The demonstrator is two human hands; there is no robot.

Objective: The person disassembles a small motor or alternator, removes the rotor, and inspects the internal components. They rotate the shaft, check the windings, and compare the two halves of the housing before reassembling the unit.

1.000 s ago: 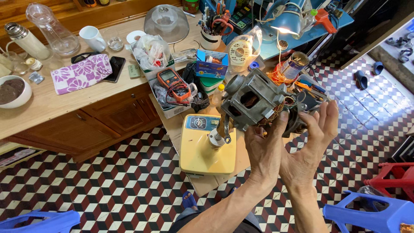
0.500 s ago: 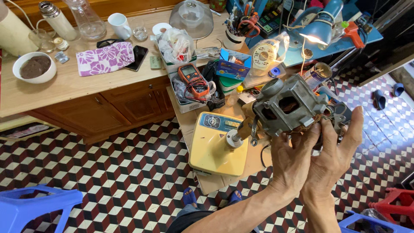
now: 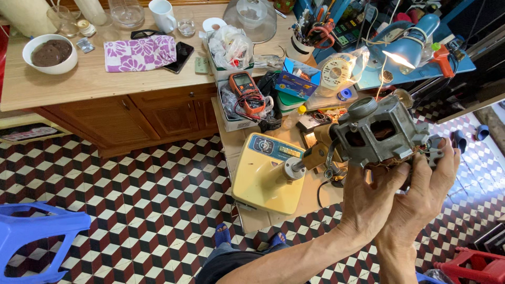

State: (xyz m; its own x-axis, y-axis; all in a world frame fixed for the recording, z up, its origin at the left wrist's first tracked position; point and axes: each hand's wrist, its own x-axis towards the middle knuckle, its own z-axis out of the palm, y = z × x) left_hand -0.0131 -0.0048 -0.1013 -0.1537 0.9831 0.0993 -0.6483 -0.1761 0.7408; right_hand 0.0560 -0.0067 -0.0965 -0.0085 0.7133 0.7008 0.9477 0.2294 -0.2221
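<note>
I hold a grey metal electric motor (image 3: 379, 131) up in front of me with both hands, over the right end of a low wooden table (image 3: 231, 126). Its shaft and pulley (image 3: 294, 168) point left, over a yellow appliance housing (image 3: 268, 173) that lies flat on the table. My left hand (image 3: 368, 205) grips the motor from underneath near its middle. My right hand (image 3: 428, 192) cups the right end, where wires and copper windings show. The motor's underside is hidden by my fingers.
An orange multimeter (image 3: 244, 87) sits in a white tray behind the housing. A lit blue desk lamp (image 3: 407, 50) stands at the back right. The wooden counter (image 3: 94, 84) carries a bowl (image 3: 50, 52) and a purple pouch (image 3: 139, 52). A blue stool (image 3: 31, 231) and a red stool (image 3: 473, 265) stand on the tiled floor.
The view has swung left and down, so the motor now sits farther right in the picture. Both hands have kept their hold, with the motor turned slightly.
</note>
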